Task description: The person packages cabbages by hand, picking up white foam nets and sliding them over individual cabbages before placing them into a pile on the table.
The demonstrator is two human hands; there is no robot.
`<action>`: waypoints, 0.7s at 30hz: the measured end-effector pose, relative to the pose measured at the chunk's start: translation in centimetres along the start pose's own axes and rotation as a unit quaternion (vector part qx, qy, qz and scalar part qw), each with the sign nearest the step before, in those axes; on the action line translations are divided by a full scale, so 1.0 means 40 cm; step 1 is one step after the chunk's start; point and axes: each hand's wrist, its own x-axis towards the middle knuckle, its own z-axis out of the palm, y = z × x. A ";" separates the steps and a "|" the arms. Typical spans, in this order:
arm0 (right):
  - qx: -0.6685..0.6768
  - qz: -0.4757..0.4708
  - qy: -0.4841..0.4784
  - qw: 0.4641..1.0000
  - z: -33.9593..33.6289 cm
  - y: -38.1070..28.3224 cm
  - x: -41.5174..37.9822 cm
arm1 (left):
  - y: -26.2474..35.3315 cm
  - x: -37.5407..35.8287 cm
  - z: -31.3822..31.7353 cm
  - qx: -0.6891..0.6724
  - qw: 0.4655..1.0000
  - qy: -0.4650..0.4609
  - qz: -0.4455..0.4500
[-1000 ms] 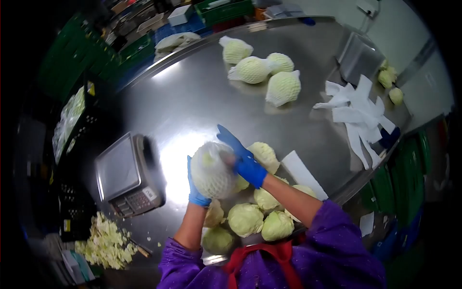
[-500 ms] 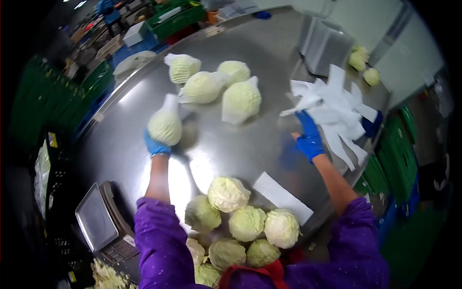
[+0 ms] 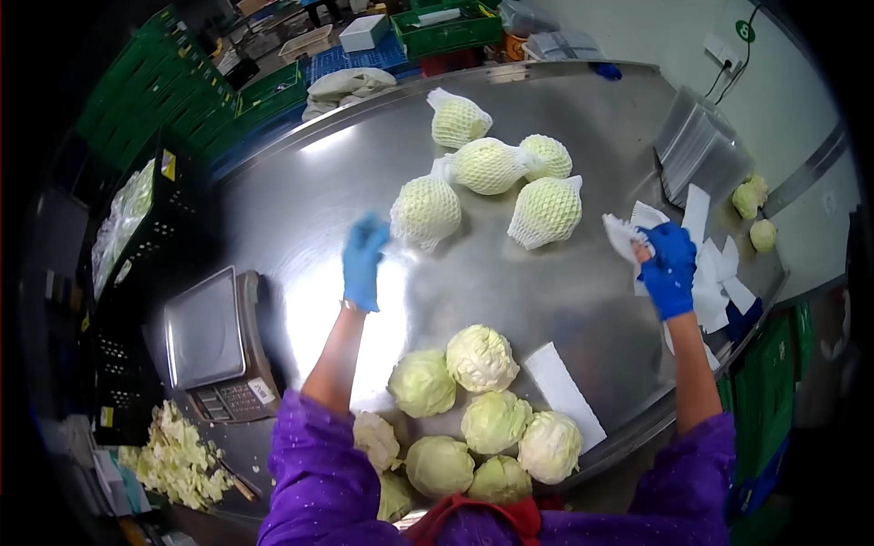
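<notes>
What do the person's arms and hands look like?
The left glove is light blue, and the right glove is a deeper blue. The purple sleeves have little pale specks and end around the elbows, so the forearms are bare.

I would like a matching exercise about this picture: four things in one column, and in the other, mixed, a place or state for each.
1. left hand
2. right hand
3. scale
4. cluster of bare cabbages

A. at the near edge of the table
B. gripping white netting
C. close to leaf scraps
D. beside a netted cabbage, holding nothing

Pairs: 1-D, 2-B, 3-C, 4-A
</notes>
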 end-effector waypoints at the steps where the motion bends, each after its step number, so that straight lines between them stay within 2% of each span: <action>1: 0.015 0.009 -0.021 1.000 -0.023 -0.051 -0.017 | 0.013 -0.081 0.024 -0.024 0.997 -0.064 0.045; 2: 0.161 0.044 -0.083 0.983 -0.010 -0.095 -0.052 | 0.024 -0.161 0.060 -0.048 0.987 -0.128 0.090; 3: 0.346 0.149 -0.126 0.918 -0.034 -0.219 -0.051 | 0.060 -0.247 0.099 -0.087 0.979 -0.166 0.081; 4: 0.425 0.308 -0.276 0.805 -0.088 -0.332 -0.031 | 0.091 -0.327 0.134 -0.126 0.968 -0.203 0.072; 5: 0.422 0.279 -0.355 0.786 -0.115 -0.418 -0.023 | 0.100 -0.396 0.160 -0.141 0.964 -0.215 0.064; 6: 0.450 0.219 -0.372 0.782 -0.106 -0.463 -0.048 | 0.104 -0.448 0.173 -0.156 0.960 -0.227 0.056; 8: 0.529 0.251 -0.415 0.696 -0.113 -0.513 -0.067 | 0.108 -0.515 0.171 -0.257 0.948 -0.189 0.002; 10: 0.750 0.312 -0.356 0.461 -0.084 -0.527 -0.126 | 0.104 -0.566 0.159 -0.335 0.930 -0.148 -0.038; 11: 0.793 0.298 -0.356 0.395 -0.078 -0.538 -0.148 | 0.090 -0.583 0.155 -0.363 0.922 -0.125 -0.050; 14: 0.662 0.315 -0.309 0.605 -0.043 -0.601 -0.227 | 0.029 -0.621 0.147 -0.372 0.923 -0.070 -0.069; 15: 0.676 0.346 -0.269 0.592 -0.032 -0.620 -0.251 | 0.002 -0.630 0.143 -0.356 0.931 -0.057 -0.060; 17: 0.660 0.333 -0.256 0.623 0.002 -0.606 -0.284 | -0.015 -0.657 0.137 -0.317 0.947 -0.031 -0.047; 20: 0.657 0.321 -0.210 0.649 0.008 -0.590 -0.310 | -0.031 -0.675 0.134 -0.254 0.967 -0.006 0.031; 21: 0.654 0.323 -0.201 0.653 -0.002 -0.584 -0.315 | -0.018 -0.687 0.131 -0.173 0.981 0.025 0.085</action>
